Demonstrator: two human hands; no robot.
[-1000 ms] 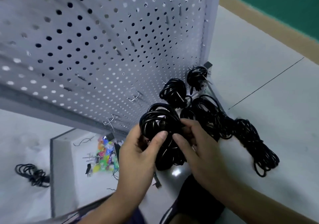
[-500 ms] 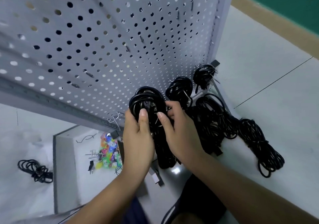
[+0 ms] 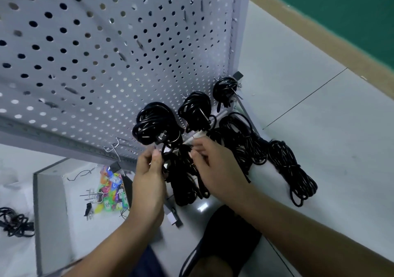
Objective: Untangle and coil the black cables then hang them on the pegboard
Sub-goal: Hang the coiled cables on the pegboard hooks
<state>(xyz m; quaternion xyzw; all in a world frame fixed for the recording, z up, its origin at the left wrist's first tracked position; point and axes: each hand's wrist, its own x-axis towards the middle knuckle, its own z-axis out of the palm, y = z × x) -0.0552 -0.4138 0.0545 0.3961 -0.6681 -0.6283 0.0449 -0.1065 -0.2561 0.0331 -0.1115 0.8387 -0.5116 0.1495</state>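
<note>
Coil [image 3: 156, 125] now hangs on pegboard [image 3: 106, 52]; both hands dropped below it. Head view: sits left of two hung coils [image 3: 196, 108], extending the row. Left hand [image 3: 149, 174] pinches its dangling end, probably tidying. Right hand [image 3: 213, 165] curled at same loops; blurred, can't tell hold. Loose cables [image 3: 294, 170] wait nearby.

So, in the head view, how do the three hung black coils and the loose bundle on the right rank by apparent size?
1. loose bundle
2. left coil
3. middle coil
4. right coil
The hung coils shrink with distance from the camera, so true sizes are unsure.
</note>
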